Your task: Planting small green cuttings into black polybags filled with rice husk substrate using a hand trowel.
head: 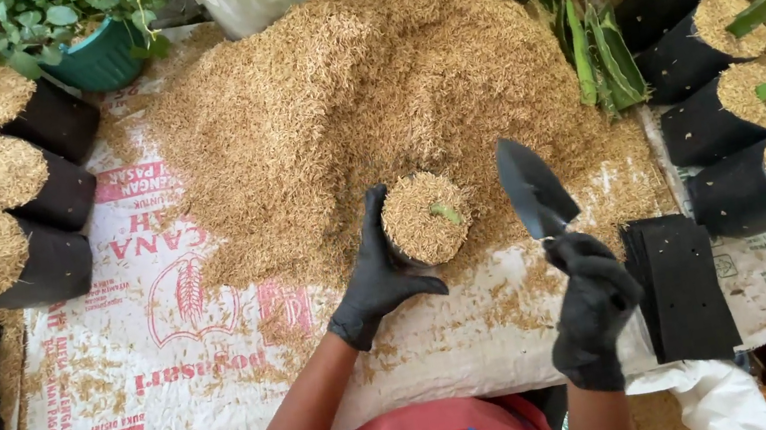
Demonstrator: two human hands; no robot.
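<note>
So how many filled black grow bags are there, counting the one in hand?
8: three lying at left, four at right, one held by the left hand at centre. More may hide among the plants.

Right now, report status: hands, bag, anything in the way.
Left hand grips filled bag. Right hand holds trowel, blade up, clear of bag. Husk pile just behind; nothing between.

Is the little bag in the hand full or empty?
Full. The bag in the left hand is heaped to its rim with husk.
</note>
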